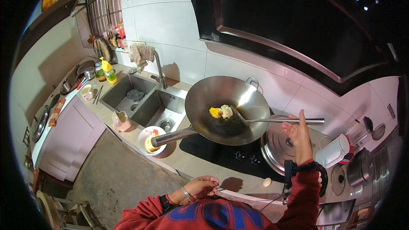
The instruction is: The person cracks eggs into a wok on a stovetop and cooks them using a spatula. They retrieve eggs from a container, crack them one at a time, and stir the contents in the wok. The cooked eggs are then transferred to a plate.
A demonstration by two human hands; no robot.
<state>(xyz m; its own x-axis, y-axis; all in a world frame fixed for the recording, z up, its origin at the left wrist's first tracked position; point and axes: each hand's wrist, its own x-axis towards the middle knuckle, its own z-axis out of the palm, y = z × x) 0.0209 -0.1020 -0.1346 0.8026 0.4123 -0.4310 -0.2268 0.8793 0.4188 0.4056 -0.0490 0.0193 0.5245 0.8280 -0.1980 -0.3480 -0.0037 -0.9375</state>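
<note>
A steel wok (pixel 204 127) sits on the black gas hob (pixel 204 150), its handle pointing left. Fried egg (pixel 226 111) with a yellow yolk lies in it, touched by the blade of a metal spatula (pixel 287 120). Beside the spatula's handle my right hand (pixel 298 134) is raised with fingers extended, not wrapped around it. My left hand (pixel 203 187) is near my chest, fingers curled and thumb against them; nothing shows in it. Under the wok handle's end, a floral bowl (pixel 142 140) holds cooked egg. A whole egg (pixel 267 182) rests on the counter's front edge.
Left of the wok is a double steel sink (pixel 127 83) with a faucet (pixel 161 80). A pink container (pixel 123 124) stands on the counter. A large round lid (pixel 278 140), a white pitcher (pixel 332 151) and a glass lid (pixel 338 180) are at right. The range hood (pixel 287 38) overhangs.
</note>
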